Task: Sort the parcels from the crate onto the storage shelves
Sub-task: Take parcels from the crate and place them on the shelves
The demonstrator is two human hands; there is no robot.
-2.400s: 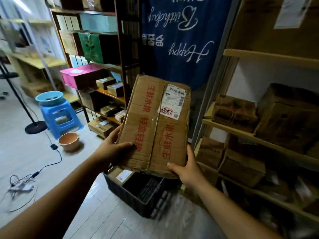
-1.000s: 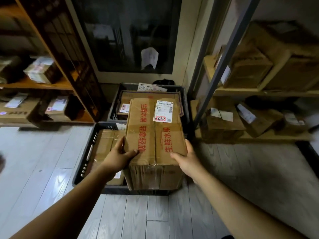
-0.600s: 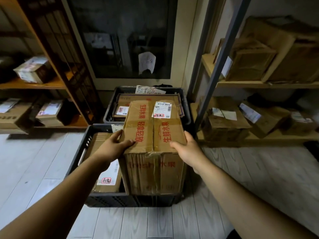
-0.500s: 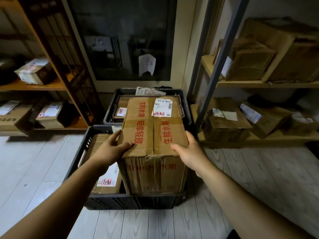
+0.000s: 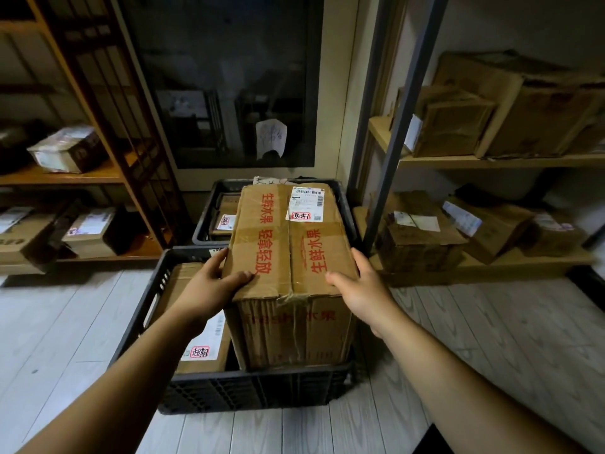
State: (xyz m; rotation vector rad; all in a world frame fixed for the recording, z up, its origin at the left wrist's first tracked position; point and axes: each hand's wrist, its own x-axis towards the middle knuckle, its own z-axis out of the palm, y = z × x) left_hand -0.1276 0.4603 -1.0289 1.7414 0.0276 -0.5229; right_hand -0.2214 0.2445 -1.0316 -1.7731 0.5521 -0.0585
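A tall brown cardboard parcel (image 5: 288, 257) with red printed characters and a white shipping label stands in the right half of the near black plastic crate (image 5: 248, 391). My left hand (image 5: 212, 283) grips its near left top edge, thumb on the top face. My right hand (image 5: 360, 286) grips the near right top edge the same way. A flatter parcel (image 5: 203, 342) with a white label lies in the crate's left half, partly hidden under my left forearm. Behind it, a second black crate (image 5: 209, 217) holds more parcels.
Wooden shelves (image 5: 65, 175) on the left carry labelled boxes. Pale shelves (image 5: 491, 160) on the right hold several brown cartons, behind a grey metal post (image 5: 402, 126). A dark glass panel fills the wall ahead. Light plank floor (image 5: 491, 339) surrounds the crates.
The parcel, earlier held up in the air, has come down into the near crate. Over the last half second both hands kept their grip and the box barely shifted.
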